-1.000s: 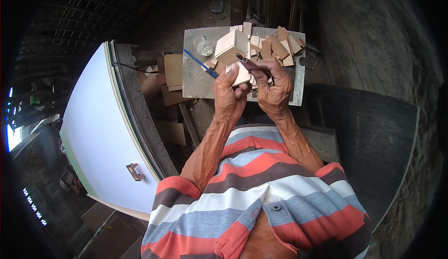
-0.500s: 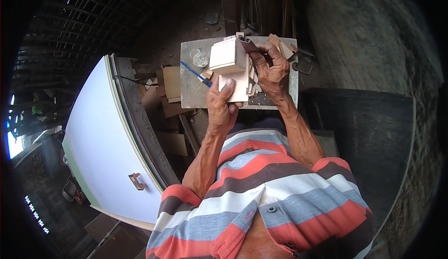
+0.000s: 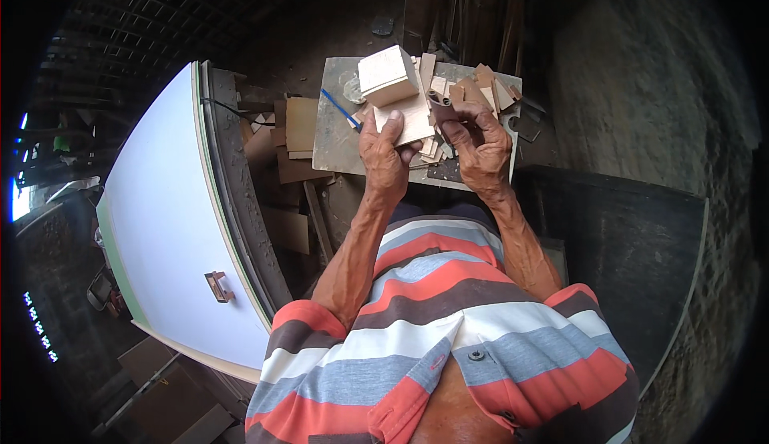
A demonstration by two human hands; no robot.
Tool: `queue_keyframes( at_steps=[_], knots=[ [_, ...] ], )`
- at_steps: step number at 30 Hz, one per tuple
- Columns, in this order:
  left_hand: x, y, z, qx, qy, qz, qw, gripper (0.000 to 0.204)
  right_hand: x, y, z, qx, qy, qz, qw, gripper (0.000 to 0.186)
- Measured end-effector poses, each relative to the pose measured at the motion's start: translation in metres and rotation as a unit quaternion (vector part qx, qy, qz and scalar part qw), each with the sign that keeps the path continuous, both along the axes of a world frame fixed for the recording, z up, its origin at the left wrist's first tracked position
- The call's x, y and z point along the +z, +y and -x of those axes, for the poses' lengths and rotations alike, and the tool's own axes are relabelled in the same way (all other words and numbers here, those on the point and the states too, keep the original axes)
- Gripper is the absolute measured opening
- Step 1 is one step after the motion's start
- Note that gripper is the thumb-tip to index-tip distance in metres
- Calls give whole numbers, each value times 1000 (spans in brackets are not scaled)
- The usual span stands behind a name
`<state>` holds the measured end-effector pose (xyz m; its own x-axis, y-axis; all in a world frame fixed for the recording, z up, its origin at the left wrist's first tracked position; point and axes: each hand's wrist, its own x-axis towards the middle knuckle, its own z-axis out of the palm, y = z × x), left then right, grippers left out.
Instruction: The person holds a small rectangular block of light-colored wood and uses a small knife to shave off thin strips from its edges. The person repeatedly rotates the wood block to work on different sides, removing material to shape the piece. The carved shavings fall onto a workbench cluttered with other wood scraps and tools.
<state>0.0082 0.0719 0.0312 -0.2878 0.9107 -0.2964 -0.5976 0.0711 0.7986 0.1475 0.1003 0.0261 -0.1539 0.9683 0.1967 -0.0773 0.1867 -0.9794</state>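
My left hand (image 3: pixel 384 160) grips a pale wooden piece (image 3: pixel 390 76), a box-like block on a flat base, with the thumb on top of the base. Between the thumb and fingers of my right hand (image 3: pixel 485 154) is a brown sheet of sandpaper (image 3: pixel 443 110), its far end curled. The sandpaper is just right of the wooden piece, apart from the block's side. Both hands are over a small grey table (image 3: pixel 340 148). A thin blue tool (image 3: pixel 340 108) lies left of my left hand, its near end hidden.
Wood offcuts (image 3: pixel 485 88) lie scattered on the table's right side. A clear round dish (image 3: pixel 352 92) is partly hidden behind the block. At left stands a large white panel (image 3: pixel 180 204) with a small wooden piece (image 3: pixel 218 286) on it. A dark board (image 3: pixel 625 244) leans at right.
My right hand has drawn the sandpaper away from the block's side, toward the right and nearer me. The wooden piece has turned slightly in my left hand. The view has shifted a little.
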Motion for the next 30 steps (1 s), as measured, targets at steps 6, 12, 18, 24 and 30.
queue_keyframes(
  at_steps=[6,12,18,24,30],
  knots=[
    [-7,-3,-8,-18,-140,-28,990,27,-19,-10,3,-11,-59,-85,995,12],
    [0,-7,-14,30,-30,-3,999,29,-12,-9,-2,-13,-86,-97,991,10],
    [14,-6,-20,80,11,-66,995,30,-82,-35,-39,76,-97,204,971,13],
    [-13,-17,-26,125,-98,-15,987,39,-28,7,-33,95,178,276,940,21],
    [-16,-25,-42,177,-84,-20,980,38,-9,-5,-9,85,174,288,938,18]
  ],
)
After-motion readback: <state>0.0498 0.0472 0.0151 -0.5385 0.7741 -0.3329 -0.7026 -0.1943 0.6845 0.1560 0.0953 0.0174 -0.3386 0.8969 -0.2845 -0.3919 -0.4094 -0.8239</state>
